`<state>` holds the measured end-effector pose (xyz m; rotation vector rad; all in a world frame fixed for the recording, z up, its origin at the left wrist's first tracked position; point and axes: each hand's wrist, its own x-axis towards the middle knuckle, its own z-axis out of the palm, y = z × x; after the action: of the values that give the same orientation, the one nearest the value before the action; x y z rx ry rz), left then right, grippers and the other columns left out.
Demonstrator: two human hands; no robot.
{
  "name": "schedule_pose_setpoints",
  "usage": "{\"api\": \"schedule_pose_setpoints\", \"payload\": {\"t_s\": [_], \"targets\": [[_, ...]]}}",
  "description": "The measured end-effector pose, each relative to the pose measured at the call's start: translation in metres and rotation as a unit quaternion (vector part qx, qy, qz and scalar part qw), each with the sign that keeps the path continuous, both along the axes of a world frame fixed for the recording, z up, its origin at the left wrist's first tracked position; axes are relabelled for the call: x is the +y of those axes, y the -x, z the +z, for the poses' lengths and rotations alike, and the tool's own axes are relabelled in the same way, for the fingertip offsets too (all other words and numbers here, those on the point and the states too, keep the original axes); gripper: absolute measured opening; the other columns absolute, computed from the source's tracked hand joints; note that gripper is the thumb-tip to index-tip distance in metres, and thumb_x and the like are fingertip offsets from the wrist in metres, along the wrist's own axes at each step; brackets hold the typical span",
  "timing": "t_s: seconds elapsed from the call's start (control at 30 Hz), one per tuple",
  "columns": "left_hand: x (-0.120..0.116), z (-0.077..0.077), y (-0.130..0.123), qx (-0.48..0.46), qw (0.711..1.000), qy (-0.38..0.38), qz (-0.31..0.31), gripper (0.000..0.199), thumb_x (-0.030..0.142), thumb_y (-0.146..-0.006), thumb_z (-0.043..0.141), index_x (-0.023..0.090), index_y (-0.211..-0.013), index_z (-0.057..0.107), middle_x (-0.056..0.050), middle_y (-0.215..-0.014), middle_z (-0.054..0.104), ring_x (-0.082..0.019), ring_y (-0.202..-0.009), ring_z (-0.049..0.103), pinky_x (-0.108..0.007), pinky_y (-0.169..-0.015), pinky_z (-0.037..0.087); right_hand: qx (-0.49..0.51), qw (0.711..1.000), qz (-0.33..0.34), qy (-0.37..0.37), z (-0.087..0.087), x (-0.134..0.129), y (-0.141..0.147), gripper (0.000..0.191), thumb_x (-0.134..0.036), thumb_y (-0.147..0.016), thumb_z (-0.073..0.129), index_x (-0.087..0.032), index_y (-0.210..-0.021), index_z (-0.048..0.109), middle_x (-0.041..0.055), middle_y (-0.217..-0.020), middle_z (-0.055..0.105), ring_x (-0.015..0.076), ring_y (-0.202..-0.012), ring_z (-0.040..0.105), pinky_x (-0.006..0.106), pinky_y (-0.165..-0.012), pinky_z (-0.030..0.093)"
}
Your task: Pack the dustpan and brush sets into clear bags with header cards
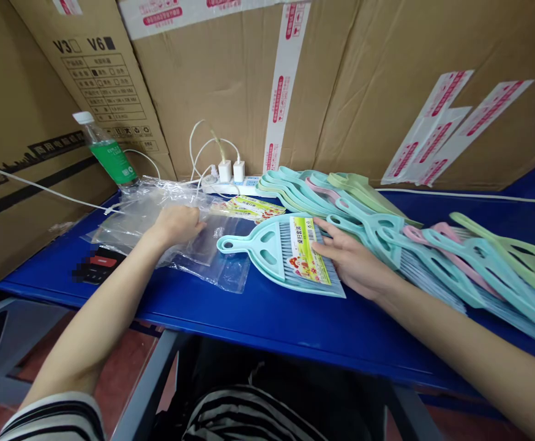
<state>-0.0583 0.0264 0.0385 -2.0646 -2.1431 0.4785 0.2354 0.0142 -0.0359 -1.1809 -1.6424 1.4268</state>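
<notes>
A light-blue dustpan [270, 278] lies on the table with a matching hand brush [267, 248] nested in it, the handles pointing left. A printed label card [308, 251] rests across the bristles. My right hand [347, 254] grips the set by its right edge, fingertips on the card. Over a pile of clear plastic bags [134, 220], my left hand [180, 225] has its fingers curled together on a bag; the fingertips are partly hidden. More label cards [249, 208] lie just behind the dustpan.
Nested dustpans [290, 190] stand behind, and several brushes [451, 263] lie to the right. A power strip [249, 184] with white chargers is at the back. A bottle [109, 153] leans at left, near a dark object [104, 263]. Cardboard boxes [231, 79] wall the blue table [258, 324].
</notes>
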Motion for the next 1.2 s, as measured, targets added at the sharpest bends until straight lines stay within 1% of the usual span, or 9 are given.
{"api": "schedule_pose_setpoints", "payload": {"t_s": [0.13,0.23,0.4,0.5,0.6,0.77,1.0,1.1,1.2], "targets": [[0.0,-0.003,-0.001,-0.024,0.999,-0.001,-0.035,0.031,0.028,-0.085,0.041,0.015,-0.088,0.07,-0.018,-0.09,0.074,-0.031,-0.088,0.07,-0.037,-0.073,0.05,-0.001,1.0,-0.002,-0.017,0.0,0.003,-0.001,0.069,-0.028,-0.093,0.043,-0.033,-0.156,0.018,0.0092,-0.117,0.07,0.0261,-0.092,0.072,0.047,-0.075,0.062],[-0.001,-0.002,0.0,-0.064,0.994,0.0,-0.088,0.024,0.026,-0.082,0.042,0.019,-0.073,0.063,-0.009,-0.074,0.071,-0.024,-0.073,0.067,-0.033,-0.067,0.046,-0.009,0.999,-0.006,-0.033,0.0,0.005,-0.003,0.065,-0.027,-0.091,0.046,-0.031,-0.154,0.027,0.0094,-0.114,0.071,0.0261,-0.089,0.073,0.046,-0.074,0.062],[-0.005,0.003,0.001,-0.216,0.962,0.081,-0.147,0.022,0.026,-0.08,0.041,0.022,-0.059,0.047,0.0,-0.057,0.065,-0.014,-0.056,0.058,-0.027,-0.059,0.041,-0.036,0.998,-0.007,-0.057,-0.001,0.008,-0.007,0.062,-0.026,-0.091,0.045,-0.032,-0.152,0.034,0.0087,-0.112,0.072,0.0261,-0.083,0.074,0.047,-0.072,0.062],[-0.009,0.006,0.002,-0.273,0.942,0.131,-0.146,0.023,0.028,-0.082,0.041,0.021,-0.061,0.049,0.0,-0.056,0.067,-0.014,-0.057,0.059,-0.026,-0.06,0.043,-0.033,0.998,-0.029,-0.037,0.001,0.008,-0.008,0.063,-0.024,-0.089,0.047,-0.032,-0.15,0.037,0.0079,-0.11,0.073,0.0269,-0.081,0.074,0.047,-0.07,0.062],[-0.011,0.008,0.003,-0.285,0.938,0.137,-0.141,0.023,0.029,-0.083,0.041,0.021,-0.064,0.049,0.001,-0.056,0.067,-0.014,-0.057,0.06,-0.026,-0.061,0.043,-0.023,0.998,-0.053,0.005,0.004,0.008,-0.007,0.064,-0.023,-0.087,0.049,-0.03,-0.149,0.039,0.0078,-0.11,0.074,0.0275,-0.083,0.074,0.046,-0.069,0.063],[-0.011,0.006,0.001,-0.325,0.927,0.144,-0.122,0.017,0.03,-0.084,0.041,0.021,-0.07,0.046,0.002,-0.054,0.065,-0.01,-0.043,0.051,-0.023,-0.05,0.039,0.066,0.994,-0.062,0.062,0.009,0.004,-0.002,0.068,-0.016,-0.085,0.052,-0.03,-0.15,0.036,0.0072,-0.112,0.074,0.0243,-0.084,0.074,0.042,-0.073,0.063],[-0.009,-0.002,0.0,-0.383,0.903,0.155,-0.121,0.019,0.027,-0.088,0.039,0.023,-0.07,0.039,0.005,-0.047,0.057,-0.01,-0.041,0.052,-0.021,-0.047,0.041,0.174,0.968,-0.117,0.14,0.026,-0.01,0.014,0.081,-0.005,-0.087,0.052,-0.032,-0.156,0.02,0.0049,-0.119,0.07,0.0212,-0.104,0.07,0.039,-0.088,0.061],[-0.007,-0.007,0.001,-0.424,0.883,0.152,-0.134,0.024,0.032,-0.092,0.038,0.023,-0.07,0.036,0.006,-0.046,0.055,-0.009,-0.038,0.051,-0.021,-0.045,0.042,0.173,0.962,-0.14,0.156,0.032,-0.015,0.02,0.081,-0.004,-0.089,0.049,-0.034,-0.156,0.017,0.0037,-0.121,0.07,0.0211,-0.109,0.068,0.041,-0.091,0.06],[-0.006,-0.012,-0.001,-0.486,0.847,0.166,-0.14,0.028,0.04,-0.095,0.039,0.023,-0.073,0.036,0.007,-0.045,0.054,-0.008,-0.036,0.049,-0.021,-0.043,0.041,0.17,0.963,-0.141,0.156,0.032,-0.016,0.021,0.082,-0.004,-0.089,0.049,-0.035,-0.157,0.015,0.0035,-0.12,0.07,0.021,-0.109,0.069,0.042,-0.093,0.059]]}}
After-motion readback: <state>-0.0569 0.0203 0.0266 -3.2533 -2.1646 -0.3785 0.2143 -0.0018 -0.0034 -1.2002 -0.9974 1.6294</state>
